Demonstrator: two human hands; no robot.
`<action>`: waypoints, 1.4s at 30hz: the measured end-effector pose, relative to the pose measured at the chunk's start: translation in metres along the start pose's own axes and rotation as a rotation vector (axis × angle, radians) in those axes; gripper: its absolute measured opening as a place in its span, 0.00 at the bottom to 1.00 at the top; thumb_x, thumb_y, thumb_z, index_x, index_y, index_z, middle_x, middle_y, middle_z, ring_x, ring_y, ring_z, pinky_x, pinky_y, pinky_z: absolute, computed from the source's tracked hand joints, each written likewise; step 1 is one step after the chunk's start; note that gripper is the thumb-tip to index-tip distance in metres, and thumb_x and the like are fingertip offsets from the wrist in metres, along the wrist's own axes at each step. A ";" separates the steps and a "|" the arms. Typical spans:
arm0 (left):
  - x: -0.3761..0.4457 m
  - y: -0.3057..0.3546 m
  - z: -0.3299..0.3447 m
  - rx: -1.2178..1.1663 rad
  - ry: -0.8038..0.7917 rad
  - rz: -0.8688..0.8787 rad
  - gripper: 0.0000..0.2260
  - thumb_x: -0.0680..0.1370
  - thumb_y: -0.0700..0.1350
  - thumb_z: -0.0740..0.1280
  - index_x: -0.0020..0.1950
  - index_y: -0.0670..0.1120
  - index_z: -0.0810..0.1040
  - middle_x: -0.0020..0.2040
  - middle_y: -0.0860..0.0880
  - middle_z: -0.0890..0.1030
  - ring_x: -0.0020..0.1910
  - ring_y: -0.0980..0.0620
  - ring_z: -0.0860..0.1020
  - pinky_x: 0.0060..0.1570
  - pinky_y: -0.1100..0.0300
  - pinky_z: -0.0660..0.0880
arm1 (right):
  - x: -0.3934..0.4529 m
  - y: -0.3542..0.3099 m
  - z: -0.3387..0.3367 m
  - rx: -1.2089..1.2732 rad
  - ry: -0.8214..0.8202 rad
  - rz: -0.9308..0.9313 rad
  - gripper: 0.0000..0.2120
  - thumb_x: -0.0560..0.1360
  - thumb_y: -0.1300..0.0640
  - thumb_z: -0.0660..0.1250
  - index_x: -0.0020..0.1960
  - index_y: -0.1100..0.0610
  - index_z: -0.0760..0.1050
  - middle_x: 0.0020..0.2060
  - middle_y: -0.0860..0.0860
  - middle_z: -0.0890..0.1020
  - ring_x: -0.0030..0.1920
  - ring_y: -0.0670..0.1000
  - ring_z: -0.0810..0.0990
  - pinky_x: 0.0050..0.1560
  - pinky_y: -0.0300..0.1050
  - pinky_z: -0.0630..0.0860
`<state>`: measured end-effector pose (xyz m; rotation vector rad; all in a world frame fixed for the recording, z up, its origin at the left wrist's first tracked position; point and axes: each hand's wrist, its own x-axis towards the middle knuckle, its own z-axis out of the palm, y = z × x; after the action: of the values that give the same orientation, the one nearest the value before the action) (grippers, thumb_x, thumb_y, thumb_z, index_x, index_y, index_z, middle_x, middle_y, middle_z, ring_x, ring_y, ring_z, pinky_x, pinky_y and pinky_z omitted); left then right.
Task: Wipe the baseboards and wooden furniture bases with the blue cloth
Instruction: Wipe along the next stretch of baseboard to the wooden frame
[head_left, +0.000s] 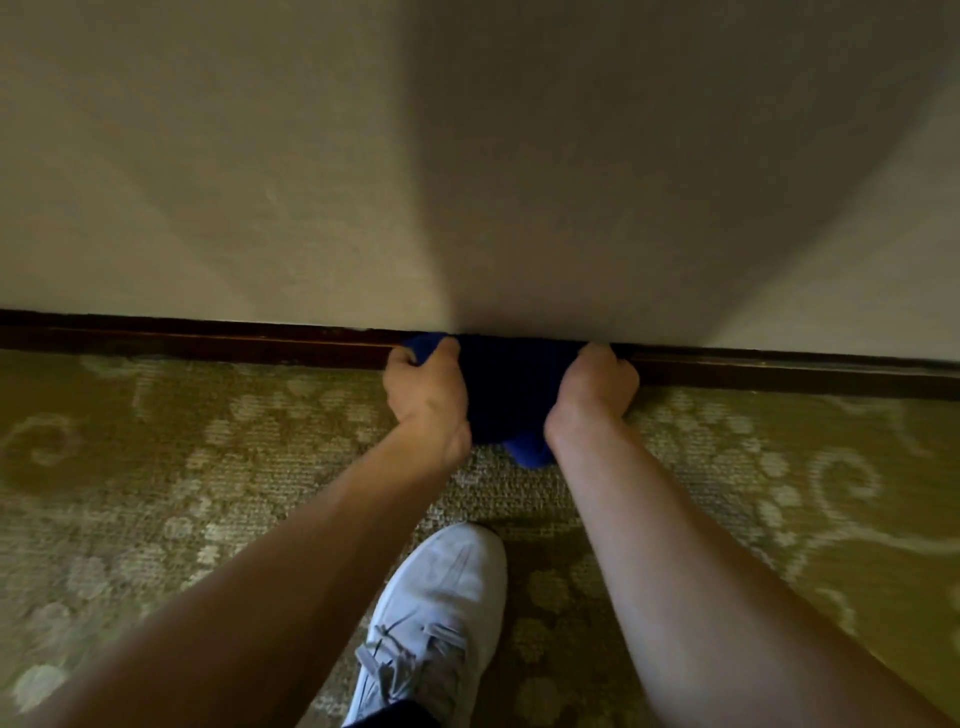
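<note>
Nearest the lens, a pale grey laced sneaker (441, 618) stands on the green patterned carpet (156, 467), between two bare forearms reaching forward. Both hands clamp the blue cloth (511, 395) against the dark wooden baseboard (208, 340) at the foot of the beige wall (311, 156). On the left hand (426, 395) the grip is tight, fingers curled round the cloth's left edge. On the right hand (597, 387) the grip is likewise closed, knuckles bent over the right edge. A corner of cloth hangs to the carpet between the wrists.
</note>
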<state>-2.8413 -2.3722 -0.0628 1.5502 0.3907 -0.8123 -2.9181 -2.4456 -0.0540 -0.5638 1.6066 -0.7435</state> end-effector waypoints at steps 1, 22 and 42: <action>0.000 0.002 -0.003 0.032 -0.027 -0.019 0.06 0.77 0.43 0.69 0.49 0.44 0.73 0.53 0.40 0.82 0.50 0.38 0.82 0.53 0.40 0.81 | -0.006 0.002 -0.003 -0.042 -0.025 -0.011 0.22 0.82 0.57 0.56 0.75 0.59 0.64 0.68 0.57 0.74 0.62 0.58 0.75 0.55 0.45 0.70; -0.046 -0.006 -0.032 0.224 -0.216 -0.052 0.09 0.79 0.35 0.67 0.59 0.39 0.76 0.47 0.42 0.83 0.38 0.47 0.82 0.27 0.60 0.79 | 0.005 -0.033 -0.079 -0.433 -0.298 0.110 0.17 0.72 0.65 0.66 0.61 0.63 0.75 0.53 0.62 0.81 0.51 0.61 0.82 0.56 0.61 0.78; -0.054 -0.058 0.111 0.353 -0.162 -0.100 0.10 0.74 0.41 0.75 0.53 0.41 0.80 0.51 0.41 0.84 0.50 0.34 0.82 0.53 0.40 0.81 | 0.111 -0.100 -0.168 -0.485 -0.371 -0.055 0.08 0.75 0.62 0.70 0.42 0.53 0.73 0.39 0.51 0.78 0.35 0.46 0.77 0.30 0.34 0.74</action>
<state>-2.9469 -2.4581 -0.0643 1.7842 0.2143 -1.1223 -3.1070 -2.5673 -0.0418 -1.0354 1.4214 -0.2565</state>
